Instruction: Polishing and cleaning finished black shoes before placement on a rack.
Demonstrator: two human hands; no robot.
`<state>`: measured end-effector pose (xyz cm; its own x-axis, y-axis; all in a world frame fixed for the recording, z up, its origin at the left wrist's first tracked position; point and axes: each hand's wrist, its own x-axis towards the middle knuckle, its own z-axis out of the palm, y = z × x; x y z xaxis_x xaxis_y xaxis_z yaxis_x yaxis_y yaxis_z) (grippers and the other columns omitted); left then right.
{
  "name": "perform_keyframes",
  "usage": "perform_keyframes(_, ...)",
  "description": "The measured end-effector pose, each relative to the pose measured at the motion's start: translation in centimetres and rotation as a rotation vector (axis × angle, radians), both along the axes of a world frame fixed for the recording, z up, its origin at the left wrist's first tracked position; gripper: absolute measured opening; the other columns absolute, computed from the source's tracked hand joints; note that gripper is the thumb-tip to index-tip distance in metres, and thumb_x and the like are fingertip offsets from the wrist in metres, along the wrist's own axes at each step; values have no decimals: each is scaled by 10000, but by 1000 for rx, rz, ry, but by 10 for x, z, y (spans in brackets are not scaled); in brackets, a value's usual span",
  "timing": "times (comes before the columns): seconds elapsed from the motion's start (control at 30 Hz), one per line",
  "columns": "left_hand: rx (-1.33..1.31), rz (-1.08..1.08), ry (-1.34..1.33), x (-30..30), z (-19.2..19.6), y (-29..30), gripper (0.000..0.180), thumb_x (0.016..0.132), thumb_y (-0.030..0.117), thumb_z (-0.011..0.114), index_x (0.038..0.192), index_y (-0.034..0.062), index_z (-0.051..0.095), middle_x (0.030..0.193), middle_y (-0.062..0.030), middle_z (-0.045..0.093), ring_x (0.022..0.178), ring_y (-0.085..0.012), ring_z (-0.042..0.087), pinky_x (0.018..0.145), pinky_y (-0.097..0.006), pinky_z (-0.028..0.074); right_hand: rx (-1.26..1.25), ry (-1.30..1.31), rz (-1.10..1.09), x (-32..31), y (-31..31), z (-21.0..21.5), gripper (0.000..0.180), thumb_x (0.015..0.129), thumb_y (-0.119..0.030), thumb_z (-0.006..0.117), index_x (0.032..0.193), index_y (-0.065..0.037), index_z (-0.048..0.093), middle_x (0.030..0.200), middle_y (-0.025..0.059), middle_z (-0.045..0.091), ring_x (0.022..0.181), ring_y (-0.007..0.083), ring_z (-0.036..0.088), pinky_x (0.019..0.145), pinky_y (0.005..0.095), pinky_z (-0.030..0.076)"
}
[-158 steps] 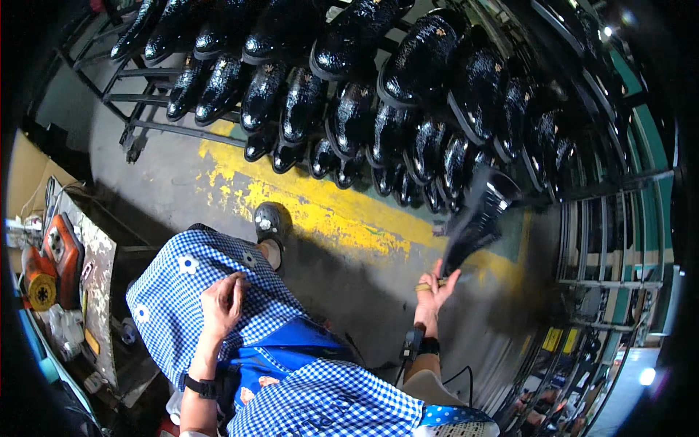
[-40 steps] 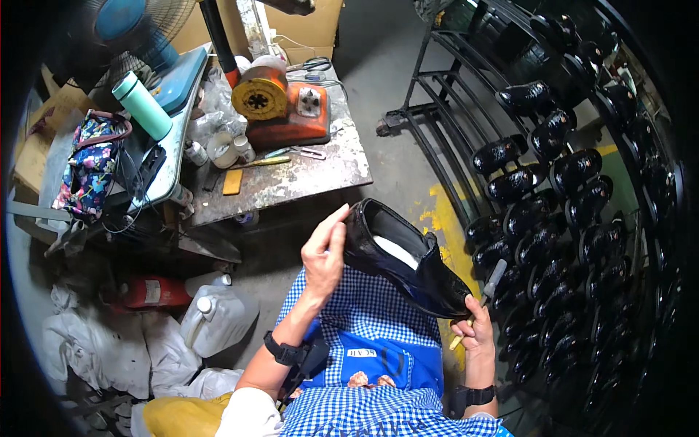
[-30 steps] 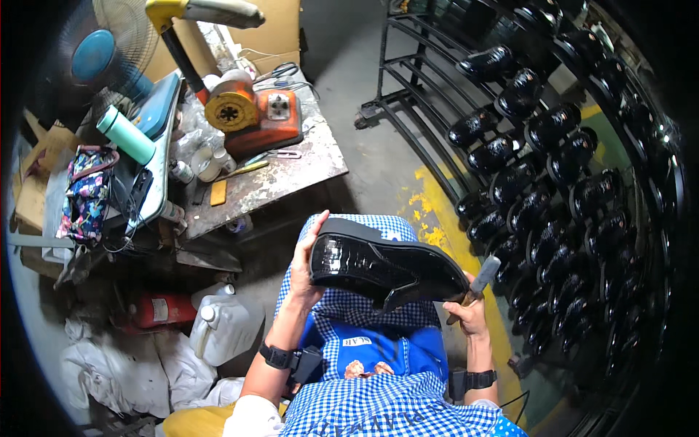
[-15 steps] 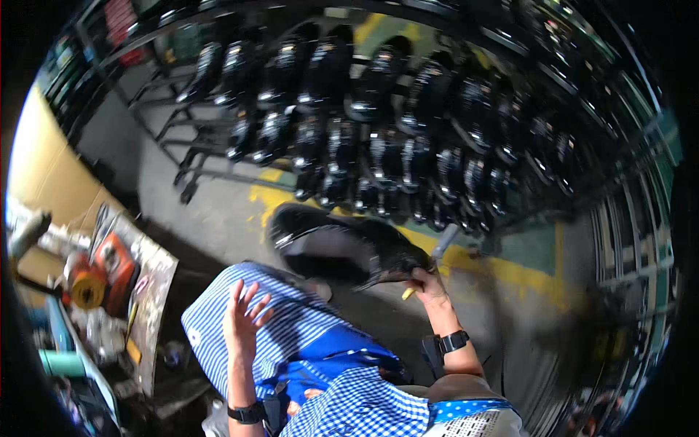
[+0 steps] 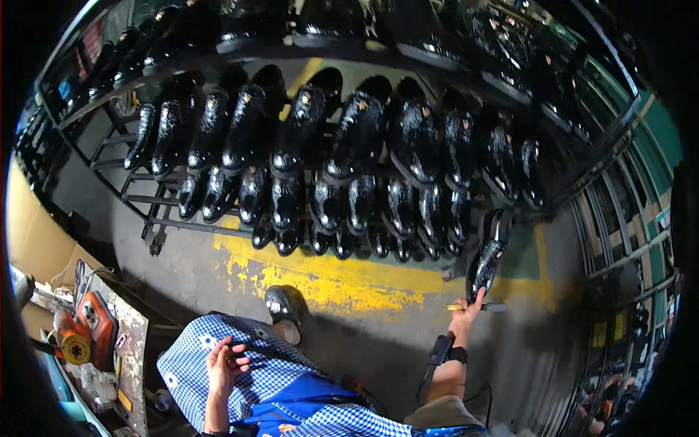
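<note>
shoe moved off lap to rack | right hand fingers grip one shoe | left hand open

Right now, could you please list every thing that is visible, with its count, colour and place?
Shoes on rack: dozens, glossy black, rows across the top.
Rack: one, dark metal bars, upper half.
Held shoe: one, glossy black, at the rack's lower right end.
Small tool: one, pale handle, under the held shoe.
Floor stripe: one, worn yellow, on grey floor.
Orange machine: one, lower left bench.
Checked cloth: blue-white, on lap.
Left hand: empty, on the lap.
Right hand: reaching out, holding shoe and tool.
</note>
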<state>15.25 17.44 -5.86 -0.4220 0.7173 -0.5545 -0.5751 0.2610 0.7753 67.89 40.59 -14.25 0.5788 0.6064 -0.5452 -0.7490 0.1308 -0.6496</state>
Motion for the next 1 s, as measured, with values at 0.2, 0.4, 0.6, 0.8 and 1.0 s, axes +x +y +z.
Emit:
perform_keyframes(0.2,-40,-34,6,6,1,7,272,932,183,387,1155,39,447,893,-145,627,624,-219,632,503,-330,537,21,-186,206,64,106,24,455,727,-443,680,945,-71,534,730,16,524,448,81,328,409,235,305)
perform_keyframes(0.4,38,-46,-47,12,-13,17,290,938,141,339,1184,2,406,921,-172,612,643,-237,636,546,-336,551,0,-524,-131,67,102,-52,259,800,-298,594,827,-46,544,714,67,580,449,75,373,412,234,315)
perform_keyframes(0.6,-13,-21,45,8,-4,-4,290,935,111,337,1191,-14,395,948,-185,602,694,-255,637,602,-351,555,-110,-232,866,-199,-1,-19,92,784,-119,540,839,-89,472,647,35,506,418,129,453,350,272,392)
perform_keyframes(0.8,40,-37,21,9,-5,-7,288,936,115,338,1185,-9,411,949,-178,602,710,-255,640,611,-342,555,98,-215,1600,-295,-78,30,294,891,-197,507,1166,-100,472,679,24,503,443,49,404,388,191,333)
perform_keyframes(1.0,124,94,80,-5,4,-37,284,927,123,360,1172,-1,433,913,-166,613,662,-226,639,573,-313,547,120,-428,1768,-336,-109,55,251,903,-235,496,1082,-60,511,657,2,483,444,39,371,384,186,299)
